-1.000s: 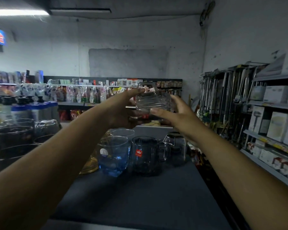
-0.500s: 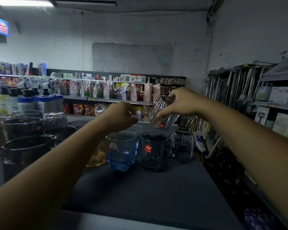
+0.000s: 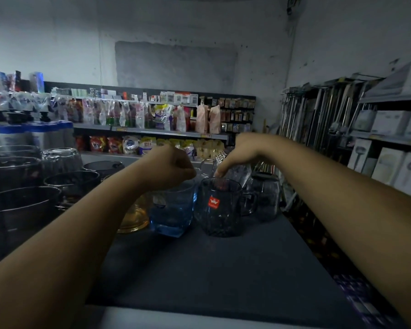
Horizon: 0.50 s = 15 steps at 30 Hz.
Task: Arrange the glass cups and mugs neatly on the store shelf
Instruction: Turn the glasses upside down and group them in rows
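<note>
My right hand (image 3: 239, 153) grips a clear ribbed glass mug (image 3: 237, 170) from above, low behind a dark grey mug with a red sticker (image 3: 220, 207). A blue glass cup (image 3: 172, 208) stands to the left of the grey mug, an amber glass piece (image 3: 134, 218) further left, and a smoky mug (image 3: 266, 195) to the right. My left hand (image 3: 173, 168) is a closed fist hovering over the blue cup's rim; nothing shows in it. All stand on the dark shelf top (image 3: 211, 269).
Dark glass bowls (image 3: 22, 203) and upturned clear glasses (image 3: 62, 160) crowd the left side. Shelves of packaged goods (image 3: 152, 119) run across the back. Boxed appliances (image 3: 387, 162) and hanging metal tools (image 3: 313, 115) fill the right-hand racks across the aisle.
My right hand has lowered the clear mug from chest height down behind the grey mug. My left hand let go of it, closed into a fist and dropped toward the blue cup.
</note>
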### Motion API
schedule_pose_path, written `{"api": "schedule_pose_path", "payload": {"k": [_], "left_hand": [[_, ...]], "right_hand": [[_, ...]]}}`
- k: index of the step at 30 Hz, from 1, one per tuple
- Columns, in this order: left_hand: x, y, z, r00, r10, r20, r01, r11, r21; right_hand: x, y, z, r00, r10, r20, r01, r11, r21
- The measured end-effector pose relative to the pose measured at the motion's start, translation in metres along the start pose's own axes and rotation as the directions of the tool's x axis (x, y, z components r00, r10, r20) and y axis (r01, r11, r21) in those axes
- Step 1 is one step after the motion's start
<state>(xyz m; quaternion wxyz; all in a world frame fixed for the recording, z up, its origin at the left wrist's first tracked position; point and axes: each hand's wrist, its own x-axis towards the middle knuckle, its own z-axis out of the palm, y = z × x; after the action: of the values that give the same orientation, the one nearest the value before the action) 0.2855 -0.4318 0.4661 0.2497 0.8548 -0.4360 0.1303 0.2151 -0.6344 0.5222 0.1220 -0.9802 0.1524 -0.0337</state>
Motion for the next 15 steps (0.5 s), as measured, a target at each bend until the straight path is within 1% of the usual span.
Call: {"api": "schedule_pose_path", "payload": {"k": [2, 10, 13, 15], "left_hand": [[-0.001, 0.000, 0.000, 1.000, 0.007, 0.006, -0.007, 1.000, 0.009], [-0.004, 0.002, 0.000, 0.999, 0.033, -0.006, -0.032, 0.999, 0.018], [-0.004, 0.002, 0.001, 1.000, 0.025, -0.005, -0.025, 1.000, 0.013], [-0.004, 0.002, 0.001, 1.000, 0.028, -0.005, -0.028, 0.999, 0.016]], "right_hand": [[0.004, -0.003, 0.004, 1.000, 0.001, 0.020, 0.000, 0.998, -0.067], [0.018, -0.009, 0.014, 0.991, 0.000, 0.133, 0.024, 0.982, -0.185], [0.019, -0.009, 0.016, 0.989, -0.022, 0.145, 0.052, 0.976, -0.212], [0.016, -0.008, 0.016, 0.991, -0.039, 0.131, 0.065, 0.978, -0.200]]}}
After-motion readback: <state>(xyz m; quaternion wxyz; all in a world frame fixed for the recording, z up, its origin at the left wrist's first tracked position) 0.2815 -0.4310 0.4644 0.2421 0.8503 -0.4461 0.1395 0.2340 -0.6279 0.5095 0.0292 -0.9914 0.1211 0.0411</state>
